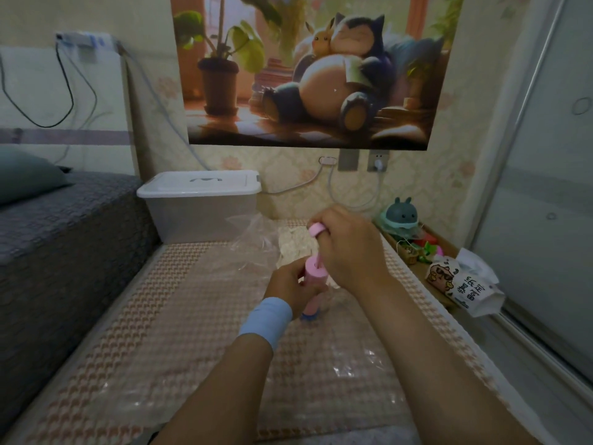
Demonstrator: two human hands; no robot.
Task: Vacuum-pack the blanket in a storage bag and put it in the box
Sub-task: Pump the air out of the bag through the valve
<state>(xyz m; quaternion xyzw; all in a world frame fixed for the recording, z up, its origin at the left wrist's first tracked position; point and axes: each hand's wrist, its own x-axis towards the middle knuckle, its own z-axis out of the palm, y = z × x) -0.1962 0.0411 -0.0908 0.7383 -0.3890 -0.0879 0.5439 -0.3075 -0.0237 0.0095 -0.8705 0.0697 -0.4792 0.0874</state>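
1. Where the clear storage bag (353, 361) lies flat on the houndstooth mat (154, 303), centre to lower frame, its film is glossy and wrinkled. Its long axis runs up-frame toward the box (199, 210).
2. Blanket (293, 244): cream, nubbly, bunched inside the bag's far end, mid-frame.
3. Pink cylindrical pump (313, 270) stands near-upright on the bag, blue base down.
4. Left hand (290, 289) wraps the barrel; right hand (346, 248) clenches the raised handle.
5. Box: translucent plastic, white lid on.

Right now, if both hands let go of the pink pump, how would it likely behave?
Probably tips: the pink pump is tall and narrow, standing on the soft clear bag. Being a cylinder, it would likely roll. It looks like stiff, light plastic.
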